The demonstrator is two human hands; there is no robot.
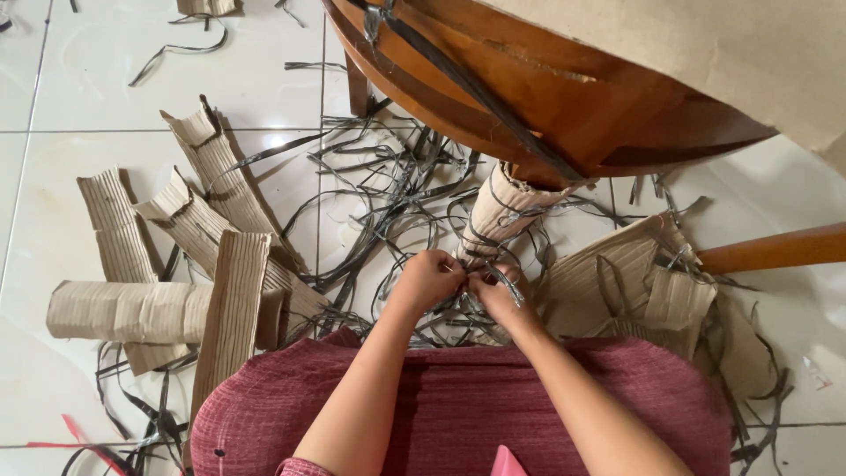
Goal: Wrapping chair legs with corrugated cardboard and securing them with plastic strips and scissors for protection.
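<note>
Chair (564,97) cut off at top; fingertips hidden among straps (388,189).

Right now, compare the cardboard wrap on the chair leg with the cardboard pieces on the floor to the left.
The wrap is curled around the chair leg and bound with dark straps; the floor pieces lie opened out and unbound. Both hands work at the wrap; the pieces lie untouched. Both are brown corrugated cardboard.

Left hand (429,278) and right hand (496,293) together on dark strapping (507,286) around a cardboard-wrapped chair leg (502,211).

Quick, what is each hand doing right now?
Left hand: closed, pinching the dark strap.
Right hand: closed on the same strap, at the cardboard-wrapped leg.
</note>
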